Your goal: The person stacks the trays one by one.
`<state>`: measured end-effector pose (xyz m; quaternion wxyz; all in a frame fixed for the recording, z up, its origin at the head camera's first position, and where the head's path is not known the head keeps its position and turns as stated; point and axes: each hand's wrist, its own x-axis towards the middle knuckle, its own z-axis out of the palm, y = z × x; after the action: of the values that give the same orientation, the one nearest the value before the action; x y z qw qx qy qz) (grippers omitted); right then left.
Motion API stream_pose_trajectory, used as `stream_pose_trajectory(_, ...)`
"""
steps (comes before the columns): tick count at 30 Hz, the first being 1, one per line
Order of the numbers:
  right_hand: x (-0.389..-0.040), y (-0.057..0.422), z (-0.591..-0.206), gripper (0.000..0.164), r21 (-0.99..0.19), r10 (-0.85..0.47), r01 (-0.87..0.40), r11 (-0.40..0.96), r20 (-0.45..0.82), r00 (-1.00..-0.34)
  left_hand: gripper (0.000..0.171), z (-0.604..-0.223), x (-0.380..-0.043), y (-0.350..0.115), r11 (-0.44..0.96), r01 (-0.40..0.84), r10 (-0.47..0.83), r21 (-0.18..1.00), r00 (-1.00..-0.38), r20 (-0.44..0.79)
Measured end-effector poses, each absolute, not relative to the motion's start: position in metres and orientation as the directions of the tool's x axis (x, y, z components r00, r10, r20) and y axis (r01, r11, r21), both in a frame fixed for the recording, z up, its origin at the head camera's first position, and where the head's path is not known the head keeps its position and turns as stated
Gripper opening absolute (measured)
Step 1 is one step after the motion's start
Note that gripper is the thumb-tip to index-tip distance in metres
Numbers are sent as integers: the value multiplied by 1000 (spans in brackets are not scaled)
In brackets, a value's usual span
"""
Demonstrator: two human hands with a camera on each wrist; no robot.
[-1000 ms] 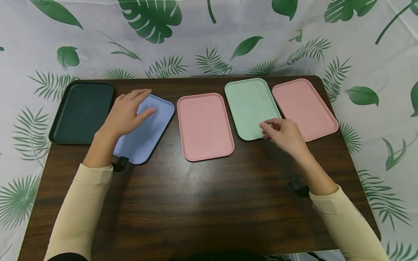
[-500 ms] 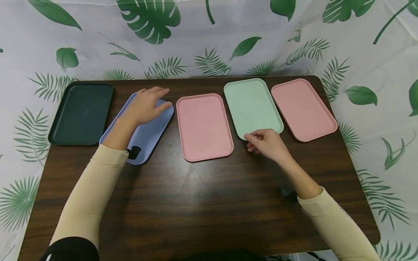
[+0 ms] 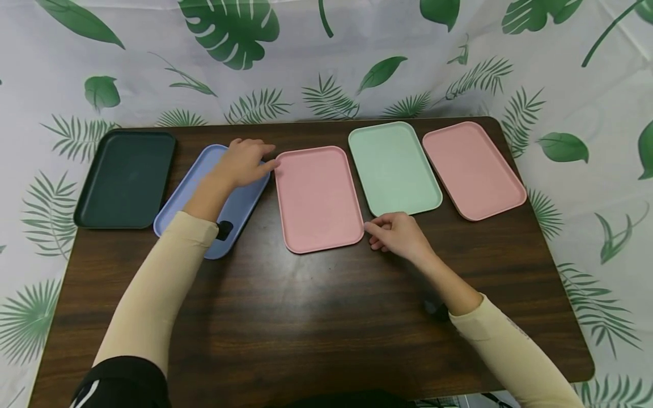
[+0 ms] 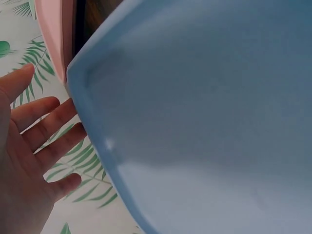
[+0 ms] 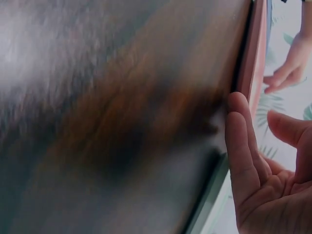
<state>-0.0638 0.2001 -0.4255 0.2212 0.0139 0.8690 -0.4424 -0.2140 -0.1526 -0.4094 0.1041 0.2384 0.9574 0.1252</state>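
My left hand [image 3: 242, 162] is above the upper part of the blue tray [image 3: 191, 177], its thumb tip at the upper left corner of the middle pink tray [image 3: 320, 198]. In the left wrist view the fingers of this left hand [image 4: 31, 146] are spread beside the rim of the blue tray [image 4: 195, 107], gripping nothing. My right hand [image 3: 400, 235] is by the lower right corner of the middle pink tray, fingertips right at its edge. The right wrist view has this right hand [image 5: 268, 180] with thumb apart from the fingers and nothing between them.
A dark green tray [image 3: 124, 181] lies at the far left of the brown wooden table [image 3: 306, 334]. Right of the middle pink tray are a light green tray [image 3: 395, 170] and another pink tray [image 3: 474, 170]. A leaf-print cloth [image 3: 326, 62] hangs behind the table.
Both hands have moved toward the middle pink tray: the left hand rightward across the blue tray, the right hand left and down away from the light green tray. The trays stay in place.
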Motion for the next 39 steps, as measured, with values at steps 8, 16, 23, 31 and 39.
stream_pose_trajectory(8, -63, 189, -430, 40, -761, -158, 253, 598, -421, -893, 50, -416, -221, -144, 867, 424, 476, 261, -860, -184)
stream_pose_trajectory(16, -64, 184, -436, 38, -783, -150, 264, 563, -411, -899, 42, -420, -226, -138, 867, 428, 481, 257, -854, -198)
stream_pose_trajectory(23, -64, 180, -439, 36, -776, -131, 256, 576, -397, -908, 34, -426, -226, -135, 865, 420, 470, 274, -870, -152)
stream_pose_trajectory(31, -64, 180, -442, 33, -771, -127, 251, 585, -393, -911, 34, -425, -226, -133, 870, 394, 450, 295, -879, -155)
stream_pose_trajectory(39, -64, 180, -444, 30, -794, -118, 258, 551, -380, -917, 32, -425, -227, -131, 869, 394, 447, 299, -884, -134)
